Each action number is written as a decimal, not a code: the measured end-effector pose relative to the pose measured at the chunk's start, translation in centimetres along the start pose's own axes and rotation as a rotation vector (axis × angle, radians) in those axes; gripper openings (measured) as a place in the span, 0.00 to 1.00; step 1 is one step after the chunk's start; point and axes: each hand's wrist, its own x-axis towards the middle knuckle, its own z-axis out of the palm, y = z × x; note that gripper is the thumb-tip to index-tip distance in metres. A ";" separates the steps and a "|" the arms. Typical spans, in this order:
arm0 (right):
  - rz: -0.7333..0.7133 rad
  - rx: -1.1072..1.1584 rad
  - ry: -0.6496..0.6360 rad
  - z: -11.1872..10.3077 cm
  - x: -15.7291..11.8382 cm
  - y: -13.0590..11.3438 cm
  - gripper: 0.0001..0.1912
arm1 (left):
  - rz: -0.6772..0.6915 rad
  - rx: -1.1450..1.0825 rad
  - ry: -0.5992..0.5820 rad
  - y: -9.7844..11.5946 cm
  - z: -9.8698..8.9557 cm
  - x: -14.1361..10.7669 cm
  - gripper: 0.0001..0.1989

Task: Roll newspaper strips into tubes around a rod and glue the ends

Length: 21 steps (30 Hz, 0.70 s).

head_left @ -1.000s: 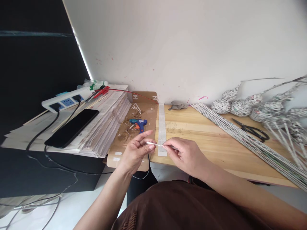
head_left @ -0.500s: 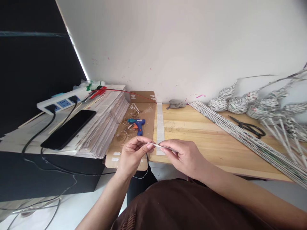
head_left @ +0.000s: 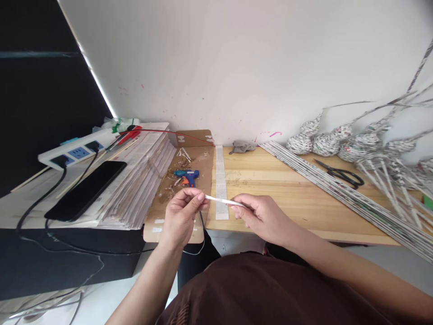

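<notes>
A thin white paper strip (head_left: 219,200), seemingly folded or rolled narrow, stretches between my two hands above the table's front edge. My left hand (head_left: 184,214) pinches its left end between thumb and fingers. At the other end my right hand (head_left: 262,216) is closed on it, thumb and forefinger pressed together. Below and behind the strip lies a flat printed paper strip (head_left: 221,180) on the wooden table. A blue glue gun (head_left: 190,177) rests on a brown cardboard sheet (head_left: 199,158) beyond my left hand.
Left stands a stack of newspaper (head_left: 142,189) bearing a black phone (head_left: 86,189) and a power strip (head_left: 79,146). Long paper sticks (head_left: 324,189) cross the table on the right, near black scissors (head_left: 341,174) and woven paper gourds (head_left: 328,143). A grey cloth (head_left: 243,146) sits by the wall.
My hands have moved slightly apart, so more of the white strip shows between them. The view has turned a little to the right.
</notes>
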 end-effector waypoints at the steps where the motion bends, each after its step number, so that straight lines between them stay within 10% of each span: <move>1: 0.017 0.000 -0.009 0.0 -0.1 0.2 0.13 | -0.019 -0.039 0.005 -0.2 0.1 0.1 0.08; 8: 0.082 0.092 -0.039 0.3 -0.4 1.0 0.18 | -0.253 -0.108 -0.143 -2.4 2.1 -0.3 0.22; 21: 0.244 0.515 -0.205 0.1 -1.7 3.8 0.19 | -0.179 -0.087 -0.052 -3.1 3.6 0.2 0.17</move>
